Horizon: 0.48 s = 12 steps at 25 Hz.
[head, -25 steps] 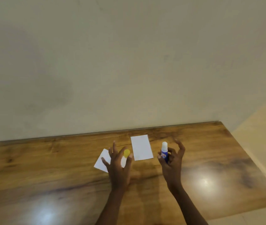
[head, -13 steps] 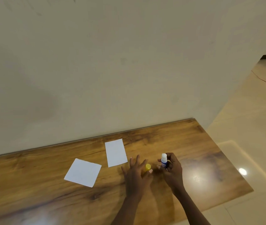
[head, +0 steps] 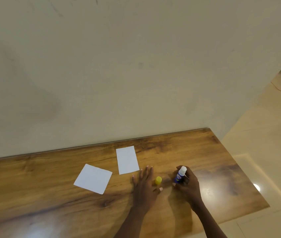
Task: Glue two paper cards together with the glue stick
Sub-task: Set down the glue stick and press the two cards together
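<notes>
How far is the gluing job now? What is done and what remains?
Done: the yellow cap is off and stands on the table by the open left hand. In hand: the right hand holds the open glue stick. Left: both cards lie apart, with no glue visible and not joined.

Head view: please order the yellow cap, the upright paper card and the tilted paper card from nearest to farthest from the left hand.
1. Yellow cap: on the table just right of the left hand, between its thumb and fingers.
2. Upright paper card: ahead of the fingertips, slightly to the left, toward the wall.
3. Tilted paper card: farther out on the left side.
</notes>
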### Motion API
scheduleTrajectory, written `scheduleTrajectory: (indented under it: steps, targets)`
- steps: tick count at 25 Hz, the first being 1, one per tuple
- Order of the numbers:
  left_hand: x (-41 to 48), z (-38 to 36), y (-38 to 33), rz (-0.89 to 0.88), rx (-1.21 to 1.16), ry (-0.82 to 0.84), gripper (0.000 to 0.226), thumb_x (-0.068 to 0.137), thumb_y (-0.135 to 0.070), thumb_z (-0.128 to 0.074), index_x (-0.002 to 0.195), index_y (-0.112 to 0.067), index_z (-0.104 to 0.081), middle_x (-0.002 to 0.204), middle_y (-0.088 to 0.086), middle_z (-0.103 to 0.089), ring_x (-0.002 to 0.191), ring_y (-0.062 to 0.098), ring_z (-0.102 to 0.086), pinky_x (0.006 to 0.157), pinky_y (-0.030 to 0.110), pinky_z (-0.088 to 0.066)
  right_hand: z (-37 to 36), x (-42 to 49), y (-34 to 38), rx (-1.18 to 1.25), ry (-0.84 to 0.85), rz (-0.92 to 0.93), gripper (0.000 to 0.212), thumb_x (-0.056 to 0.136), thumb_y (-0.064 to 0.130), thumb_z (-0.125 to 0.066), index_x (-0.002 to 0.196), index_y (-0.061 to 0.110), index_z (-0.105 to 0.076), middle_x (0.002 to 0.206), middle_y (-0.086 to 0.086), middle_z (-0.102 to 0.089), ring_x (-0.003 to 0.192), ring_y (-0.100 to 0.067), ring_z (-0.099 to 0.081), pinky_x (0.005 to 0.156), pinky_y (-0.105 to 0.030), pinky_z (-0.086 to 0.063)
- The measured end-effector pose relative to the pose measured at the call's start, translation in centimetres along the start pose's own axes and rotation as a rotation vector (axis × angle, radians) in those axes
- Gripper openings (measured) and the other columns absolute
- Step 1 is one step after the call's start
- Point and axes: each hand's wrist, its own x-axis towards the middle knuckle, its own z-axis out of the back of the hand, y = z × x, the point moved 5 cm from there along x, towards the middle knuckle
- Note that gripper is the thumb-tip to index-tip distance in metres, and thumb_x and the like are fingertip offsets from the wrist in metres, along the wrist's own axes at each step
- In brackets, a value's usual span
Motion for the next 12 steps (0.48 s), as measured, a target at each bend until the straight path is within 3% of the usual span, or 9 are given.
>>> scheduleTrajectory:
  steps: [5, 7, 9, 12]
  targets:
    - [-3.2, 4.1, 2.5, -0.141, -0.256, -0.083, 0.070, 0.088, -0.030, -0.051, 0.138, -0.032, -0.002, 0.154, -0.005, -0.006, 0.142, 0.012, -0.001, 0.113, 0.033, 0.006, 2.0, -1.6, 1.5, 0.154, -0.008, -0.043, 0.066, 0.073, -0.014, -0.059, 0.127, 0.018, -0.039, 0.128, -0.007, -0.048, 0.118, -0.023, -0.046, 0.095, -0.040, -0.043]
    - [-4.9, 6.4, 5.0, -0.154, -0.260, -0.202, 0.063, 0.090, -0.028, -0.048, 0.135, -0.033, -0.004, 0.151, -0.008, -0.007, 0.142, 0.013, -0.005, 0.114, 0.033, 0.003, 3.5, -2.9, 2.8, 0.155, -0.254, 0.032, 0.070, 0.071, -0.016, -0.057, 0.129, 0.018, -0.036, 0.132, -0.006, -0.044, 0.124, -0.019, -0.040, 0.101, -0.037, -0.034]
    - [-6.3, 8.9, 8.5, -0.054, -0.257, -0.336, 0.060, 0.090, -0.025, -0.047, 0.138, -0.027, -0.012, 0.151, -0.002, -0.013, 0.142, 0.021, -0.008, 0.115, 0.041, -0.005, 4.1, -4.5, 5.3, 0.074, -0.543, 0.181, 0.070, 0.062, -0.023, -0.054, 0.122, 0.013, -0.042, 0.127, -0.014, -0.050, 0.121, -0.021, -0.043, 0.102, -0.035, -0.032]
    - [-8.2, 11.1, 13.3, 0.095, -0.225, -0.426, 0.055, 0.089, -0.018, -0.049, 0.138, -0.013, -0.023, 0.151, 0.010, -0.022, 0.141, 0.027, -0.012, 0.115, 0.049, -0.009, 1.4, -5.5, 9.8, 0.028, -0.616, 0.352, 0.054, 0.063, -0.022, -0.052, 0.110, 0.004, -0.049, 0.115, -0.022, -0.055, 0.112, -0.023, -0.048, 0.096, -0.034, -0.036]
